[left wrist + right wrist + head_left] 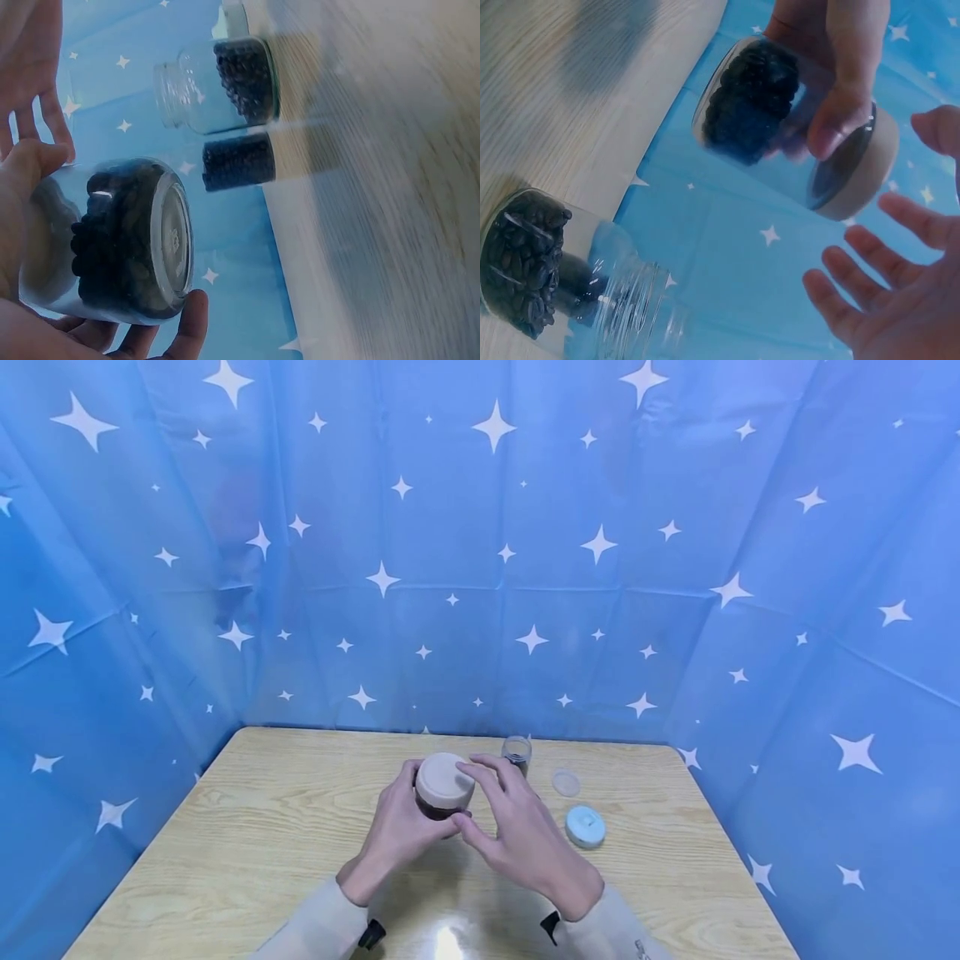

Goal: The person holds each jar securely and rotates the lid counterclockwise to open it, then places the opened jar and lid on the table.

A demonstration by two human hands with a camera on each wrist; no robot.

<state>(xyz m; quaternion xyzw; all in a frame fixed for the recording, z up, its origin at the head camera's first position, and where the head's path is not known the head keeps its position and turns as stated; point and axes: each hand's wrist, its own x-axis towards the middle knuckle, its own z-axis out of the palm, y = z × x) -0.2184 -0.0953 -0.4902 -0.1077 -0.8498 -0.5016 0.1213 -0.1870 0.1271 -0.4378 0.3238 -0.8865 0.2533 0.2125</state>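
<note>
My left hand (401, 822) grips a clear glass jar (120, 240) around its side, holding it raised off the table. Dark bean-like pieces (754, 101) fill its bottom part, and a beige lid (444, 779) covers its mouth. In the right wrist view the jar is tilted, with the left thumb along the glass just below the lid. My right hand (517, 831) is beside the lid, fingers spread and loosely bent. Its fingertips (896, 206) come close to the lid's edge and hold nothing.
Behind the right hand an open glass jar (225, 86) with dark beans stands on the wooden table (285, 810). A dark cylinder (238, 161) is near it. To the right lie a clear disc (566, 782) and a light-blue round lid (585, 827). A star-patterned blue curtain (450, 527) surrounds the table.
</note>
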